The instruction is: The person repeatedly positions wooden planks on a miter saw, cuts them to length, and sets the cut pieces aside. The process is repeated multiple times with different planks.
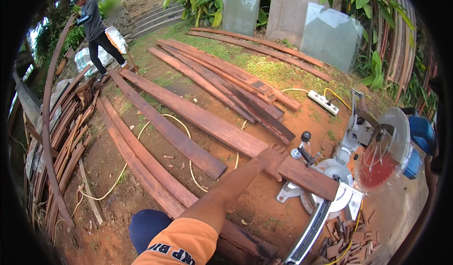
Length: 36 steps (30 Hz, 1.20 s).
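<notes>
My left hand (273,160) reaches across from an orange sleeve and grips a long reddish-brown wooden plank (203,119) from above, fingers over its far side. The plank's near end (316,180) rests on the base of a miter saw (337,182), by the fence. Above and right of that end, the saw's round red blade (377,168) is raised behind a guard, with a blue motor housing (422,135) beside it. A hold-down clamp (304,149) with a black knob stands next to the plank. Along the right rim runs a dark shape, perhaps my right arm; no fingers show there.
Several planks (170,142) lie on the ground, with a pale hose (188,128) among them. A white power strip (323,102) sits beyond the saw; offcuts (347,239) lie below it. At far left a person (94,27) holds a long board near a wood stack (71,142). Glass panes (330,34) lean behind.
</notes>
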Available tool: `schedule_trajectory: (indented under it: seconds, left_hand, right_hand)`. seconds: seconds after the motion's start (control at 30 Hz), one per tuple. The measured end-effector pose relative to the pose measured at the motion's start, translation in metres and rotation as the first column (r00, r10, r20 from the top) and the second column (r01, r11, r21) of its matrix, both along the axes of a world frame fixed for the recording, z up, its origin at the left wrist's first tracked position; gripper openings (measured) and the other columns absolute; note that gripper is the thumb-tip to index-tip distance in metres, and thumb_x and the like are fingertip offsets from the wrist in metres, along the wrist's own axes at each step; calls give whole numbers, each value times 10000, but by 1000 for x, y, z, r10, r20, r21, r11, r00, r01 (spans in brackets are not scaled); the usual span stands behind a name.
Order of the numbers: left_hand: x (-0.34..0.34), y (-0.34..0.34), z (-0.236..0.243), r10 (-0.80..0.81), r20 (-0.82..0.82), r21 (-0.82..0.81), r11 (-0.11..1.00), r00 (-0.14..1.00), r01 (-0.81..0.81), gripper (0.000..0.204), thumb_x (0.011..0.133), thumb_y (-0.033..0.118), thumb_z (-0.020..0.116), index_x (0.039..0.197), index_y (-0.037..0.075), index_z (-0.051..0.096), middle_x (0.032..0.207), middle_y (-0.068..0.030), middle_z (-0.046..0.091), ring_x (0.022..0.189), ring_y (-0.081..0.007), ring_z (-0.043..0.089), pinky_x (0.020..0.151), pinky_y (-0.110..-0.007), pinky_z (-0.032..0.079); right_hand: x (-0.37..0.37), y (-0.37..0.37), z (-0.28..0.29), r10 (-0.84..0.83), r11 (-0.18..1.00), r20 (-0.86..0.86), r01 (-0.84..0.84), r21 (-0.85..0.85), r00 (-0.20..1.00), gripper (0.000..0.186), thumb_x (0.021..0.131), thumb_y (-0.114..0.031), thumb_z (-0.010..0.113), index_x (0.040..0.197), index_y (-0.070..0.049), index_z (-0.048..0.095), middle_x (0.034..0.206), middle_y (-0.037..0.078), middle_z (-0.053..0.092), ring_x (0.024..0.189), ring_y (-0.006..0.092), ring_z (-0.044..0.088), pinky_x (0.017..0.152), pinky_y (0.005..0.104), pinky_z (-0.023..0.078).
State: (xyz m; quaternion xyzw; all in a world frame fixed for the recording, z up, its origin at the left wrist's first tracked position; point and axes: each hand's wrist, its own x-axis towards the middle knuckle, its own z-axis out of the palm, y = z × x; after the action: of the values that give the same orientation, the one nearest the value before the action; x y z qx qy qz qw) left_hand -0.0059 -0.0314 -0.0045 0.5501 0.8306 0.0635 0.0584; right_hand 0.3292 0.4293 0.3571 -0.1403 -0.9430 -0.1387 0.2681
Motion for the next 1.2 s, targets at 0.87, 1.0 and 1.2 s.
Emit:
schedule_trajectory:
  seconds: [0.87,1.0,1.2]
  left_hand:
    - [-35,-12,-4,12,172,101,994,985,-29,1222,468,654,967,1399,-15,545,1448,-213,579,1424,-415,480,1215,-622,324]
    - [-44,-29,0,84,64,20,996,994,-86,1212,455,632,974,1390,-11,547,1455,-226,580,1441,-404,475,1221,-612,328]
    - [-51,-33,2,87,149,-42,996,985,-81,1132,477,614,963,1323,-30,575,1381,-240,630,1374,-410,547,1199,-572,370]
  right_hand:
    - [131,-238,-43,-130,920,615,325,-217,778,651,720,-189,810,1303,44,638,1365,230,666,1148,417,693,1030,492,564]
    - [159,-257,-84,-73,880,635,349,-323,769,765,732,-275,834,1381,26,566,1350,243,639,1311,421,596,1152,523,438]
    - [191,-291,-159,-143,898,535,336,-283,832,687,723,-273,829,1321,-22,604,1226,160,667,1213,354,617,1057,518,428]
